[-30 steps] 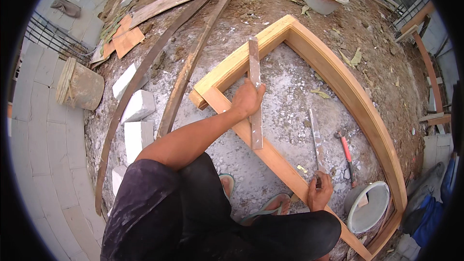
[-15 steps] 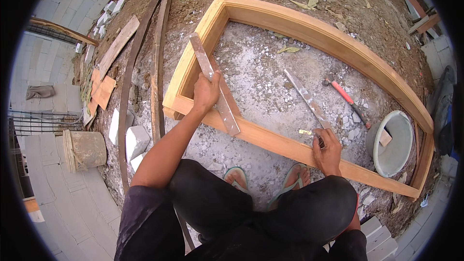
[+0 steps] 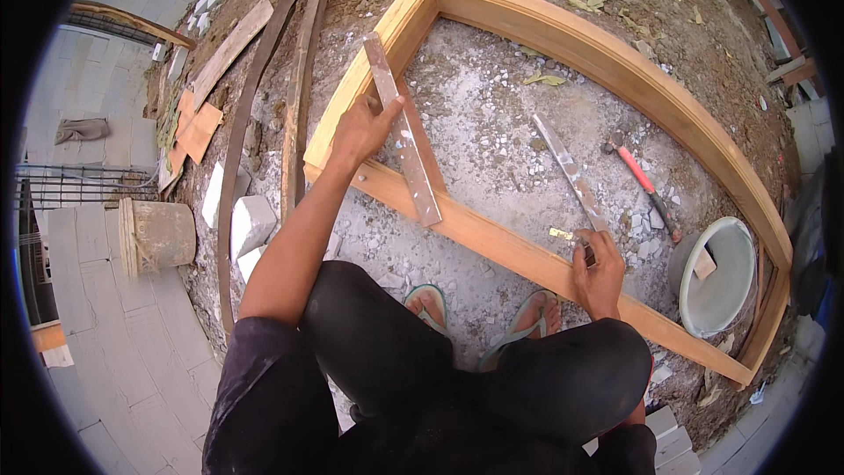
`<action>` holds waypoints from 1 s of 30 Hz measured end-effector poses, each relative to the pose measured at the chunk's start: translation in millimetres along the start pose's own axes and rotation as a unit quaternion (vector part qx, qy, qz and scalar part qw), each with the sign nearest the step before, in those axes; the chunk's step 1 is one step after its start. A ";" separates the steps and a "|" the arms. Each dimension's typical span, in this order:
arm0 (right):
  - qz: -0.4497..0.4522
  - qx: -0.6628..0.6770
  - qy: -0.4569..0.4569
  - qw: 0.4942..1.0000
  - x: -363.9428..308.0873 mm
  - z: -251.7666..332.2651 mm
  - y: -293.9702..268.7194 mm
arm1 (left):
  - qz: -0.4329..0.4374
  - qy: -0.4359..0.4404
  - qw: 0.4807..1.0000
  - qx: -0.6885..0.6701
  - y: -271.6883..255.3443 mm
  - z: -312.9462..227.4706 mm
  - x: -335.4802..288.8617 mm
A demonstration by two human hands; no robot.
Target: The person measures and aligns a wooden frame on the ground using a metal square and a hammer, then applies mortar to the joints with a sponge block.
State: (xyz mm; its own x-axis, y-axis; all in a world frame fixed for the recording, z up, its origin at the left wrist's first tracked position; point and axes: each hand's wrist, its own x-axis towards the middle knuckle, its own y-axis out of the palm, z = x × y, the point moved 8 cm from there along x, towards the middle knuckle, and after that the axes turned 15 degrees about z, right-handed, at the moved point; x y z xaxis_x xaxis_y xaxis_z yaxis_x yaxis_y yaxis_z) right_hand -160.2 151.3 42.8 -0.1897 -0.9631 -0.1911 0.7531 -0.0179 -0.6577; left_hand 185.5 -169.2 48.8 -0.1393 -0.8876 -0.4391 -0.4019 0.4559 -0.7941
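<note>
A large light-wood frame (image 3: 527, 265), with one curved side, lies on the ground before my knees. Diagonally over its left corner runs a flat brown strip (image 3: 411, 151) specked with white; more brown wood shows along its right side. My left hand (image 3: 360, 130) grips the strip's left edge, thumb on top, fingers partly hidden. Over the near rail, my right hand (image 3: 600, 274) has its fingers curled around a small dark thing, too small to name. Beyond those fingers lie a narrow paint-specked bar (image 3: 567, 167) and a small yellowish piece (image 3: 560, 233).
Inside the frame lie a red-handled hammer (image 3: 636, 170) and a pale bucket (image 3: 716, 277) with a wood block in it. Long dark planks (image 3: 303, 79), white block pieces (image 3: 252, 222) and a dirty bucket (image 3: 158, 236) stand to the left. Stone chips cover the ground.
My left hand has shifted a little up and left along the strip, its thumb now nearer the edge. The right hand's fingers have opened slightly. The whole view has shifted a little.
</note>
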 end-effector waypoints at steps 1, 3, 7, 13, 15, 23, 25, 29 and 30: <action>-0.002 -0.001 0.000 1.000 0.9 -0.7 -3.5 | 0.002 -0.003 0.998 0.062 -11.2 -6.4 -0.8; 0.001 -0.009 -0.008 1.000 1.6 -4.3 -0.9 | -0.093 0.043 0.994 0.031 -33.1 -6.3 -4.0; 0.034 -0.033 -0.022 0.999 10.9 1.7 12.8 | -0.138 0.100 0.984 0.045 -45.6 19.1 8.6; -0.002 -0.002 0.000 1.000 1.3 -16.3 2.4 | -0.113 0.110 0.983 0.089 -32.7 -39.0 -23.8; 0.001 0.034 -0.004 0.999 2.6 -17.9 8.9 | -0.106 0.120 0.982 0.104 -29.5 -29.5 -20.6; -0.027 -0.044 -0.010 0.999 1.6 -15.2 5.7 | 0.170 0.096 0.977 0.080 6.4 -7.7 -10.4; -0.024 -0.041 -0.005 0.999 0.3 -14.1 8.0 | 0.165 0.119 0.979 0.032 14.4 -3.8 -14.6; -0.031 -0.063 -0.017 0.997 0.6 -14.9 5.9 | 0.216 0.115 0.966 -0.084 31.9 -1.0 -12.5; -0.034 -0.061 -0.022 0.997 0.6 -15.8 5.6 | 0.227 0.128 0.957 -0.128 32.7 -0.5 -12.9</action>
State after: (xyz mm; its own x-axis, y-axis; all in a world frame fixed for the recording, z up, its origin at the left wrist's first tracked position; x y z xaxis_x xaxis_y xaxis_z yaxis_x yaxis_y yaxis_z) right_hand -166.0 154.8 27.5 -0.2079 -0.9715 -0.1134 0.6564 -0.0526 -0.7526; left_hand 173.7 -142.9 28.7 -0.5568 -0.6033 -0.5710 -0.4507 0.7968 -0.4025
